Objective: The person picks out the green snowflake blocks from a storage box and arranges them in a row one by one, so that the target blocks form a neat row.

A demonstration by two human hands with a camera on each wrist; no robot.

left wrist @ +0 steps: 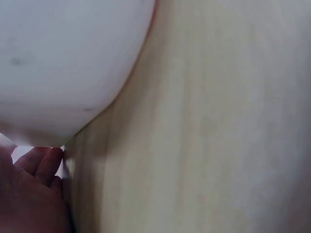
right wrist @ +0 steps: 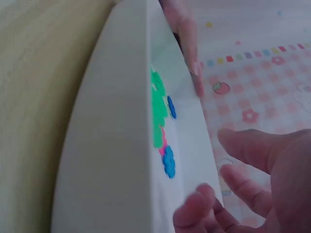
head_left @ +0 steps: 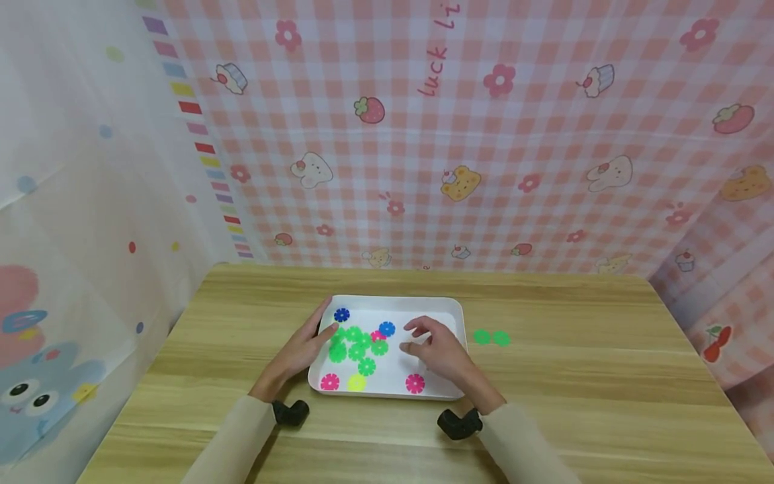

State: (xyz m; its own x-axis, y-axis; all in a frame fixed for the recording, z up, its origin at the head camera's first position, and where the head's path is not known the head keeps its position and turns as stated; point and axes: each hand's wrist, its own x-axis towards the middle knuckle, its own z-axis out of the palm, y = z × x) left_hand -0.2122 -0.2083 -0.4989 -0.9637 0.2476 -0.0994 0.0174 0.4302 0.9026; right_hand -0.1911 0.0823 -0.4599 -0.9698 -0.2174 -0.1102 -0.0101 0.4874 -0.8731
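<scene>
The tray [head_left: 393, 370] sits at the lower centre of the head view, coloured discs [head_left: 357, 351] mostly in its left half. The left hand [head_left: 305, 348] grips its left rim, thumb inside; the right hand [head_left: 441, 351] hovers over its right half, thumb and fingers apart. Two green discs [head_left: 482, 337] lie right of it on the table [head_left: 574, 383].

A light-brown wood-grain tabletop [head_left: 580, 390] fills the near part of the scene. Beyond its far edge hangs a pink-and-white checked cloth [head_left: 544, 134] printed with strawberries [head_left: 371, 111], cupcakes [head_left: 233, 78] and pink flowers [head_left: 499, 81]. At left, a white dotted cloth [head_left: 78, 188] bears a blue cartoon figure [head_left: 45, 383] with 2 dark eyes; at right, pink-checked fabric [head_left: 750, 363] shows red cherries [head_left: 715, 347].
</scene>
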